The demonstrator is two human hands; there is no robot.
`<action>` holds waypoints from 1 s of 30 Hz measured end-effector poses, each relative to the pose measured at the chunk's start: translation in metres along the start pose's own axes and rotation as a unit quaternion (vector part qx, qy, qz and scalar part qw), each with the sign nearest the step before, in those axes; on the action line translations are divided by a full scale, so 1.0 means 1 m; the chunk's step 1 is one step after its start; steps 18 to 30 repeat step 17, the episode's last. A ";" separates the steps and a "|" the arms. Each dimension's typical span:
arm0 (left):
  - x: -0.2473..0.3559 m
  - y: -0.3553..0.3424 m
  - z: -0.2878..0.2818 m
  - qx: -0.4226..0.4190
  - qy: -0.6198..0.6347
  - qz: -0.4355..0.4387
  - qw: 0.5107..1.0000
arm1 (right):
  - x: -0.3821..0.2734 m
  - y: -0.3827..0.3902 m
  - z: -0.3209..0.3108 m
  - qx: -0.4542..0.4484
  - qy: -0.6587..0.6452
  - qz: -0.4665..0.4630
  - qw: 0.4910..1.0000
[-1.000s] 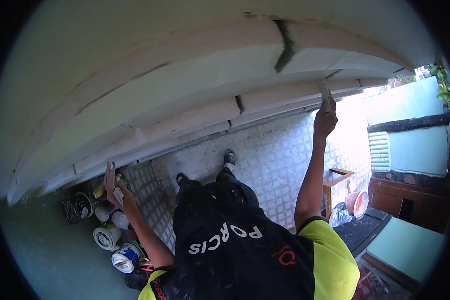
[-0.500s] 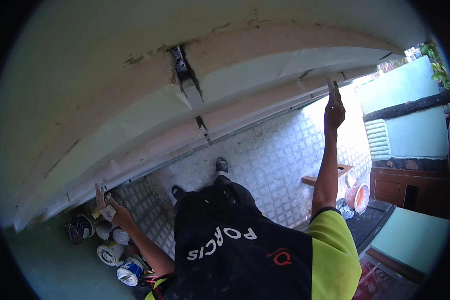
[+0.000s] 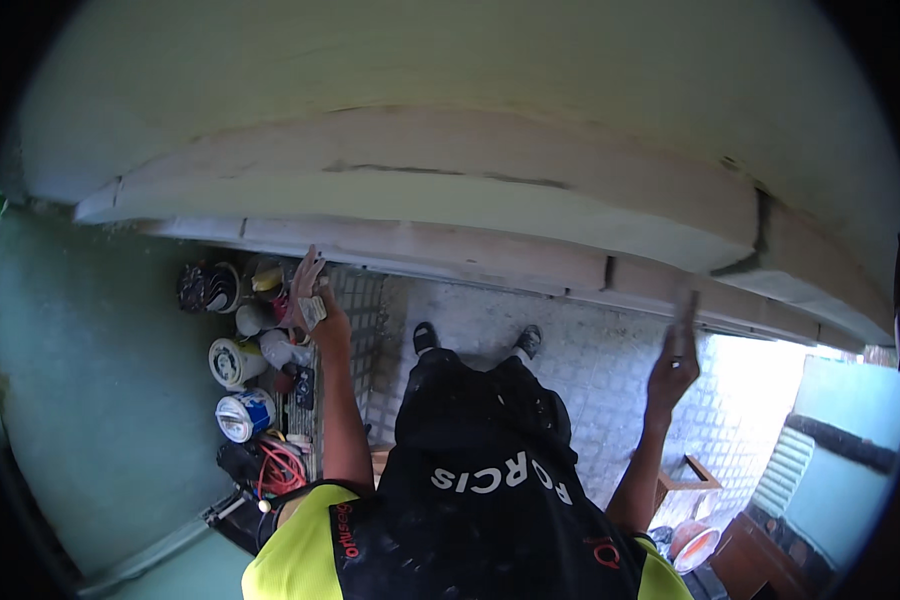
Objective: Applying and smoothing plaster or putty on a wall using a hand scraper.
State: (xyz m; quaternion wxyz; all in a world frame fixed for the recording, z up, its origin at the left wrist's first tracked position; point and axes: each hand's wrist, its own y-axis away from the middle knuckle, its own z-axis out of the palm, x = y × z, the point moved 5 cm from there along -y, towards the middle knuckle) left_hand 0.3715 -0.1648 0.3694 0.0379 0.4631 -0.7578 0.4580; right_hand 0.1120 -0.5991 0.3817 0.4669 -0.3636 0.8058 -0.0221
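My left hand (image 3: 315, 298) is raised below the left part of the pale ledge, its fingers stretched upward and apart. A small whitish patch or pad (image 3: 313, 312) lies against its palm side near the wrist; what it is I cannot make out. On the right, my right hand (image 3: 674, 374) is closed with a ring on one finger. A thin, pale, blade-like thing (image 3: 689, 308) points up from it, smeared by motion. Above both hands runs the stepped, plastered ledge (image 3: 450, 205), with dark cracks and gaps. Neither hand can be seen touching it for certain.
Paint buckets (image 3: 238, 362) and a blue-and-white tub (image 3: 245, 415) stand along the left wall, near a coiled red cable (image 3: 282, 467). A wooden frame (image 3: 692, 477) and an orange-rimmed bucket (image 3: 694, 546) sit at lower right. Patterned tiles (image 3: 590, 365) cover the floor.
My view and body have turned leftward. The left-hand buckets show more fully, and the cracked gap in the ledge has left view. Both hands stay raised; the right arm reaches less far upward.
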 end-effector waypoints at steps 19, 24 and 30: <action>-0.116 0.020 -0.069 -0.080 0.377 -0.226 0.895 | -0.239 0.105 0.207 -0.128 -0.146 -0.190 0.962; -0.116 0.020 -0.069 -0.080 0.377 -0.226 0.895 | -0.239 0.105 0.207 -0.128 -0.146 -0.190 0.962; -0.116 0.020 -0.069 -0.080 0.377 -0.226 0.895 | -0.239 0.105 0.207 -0.128 -0.146 -0.190 0.962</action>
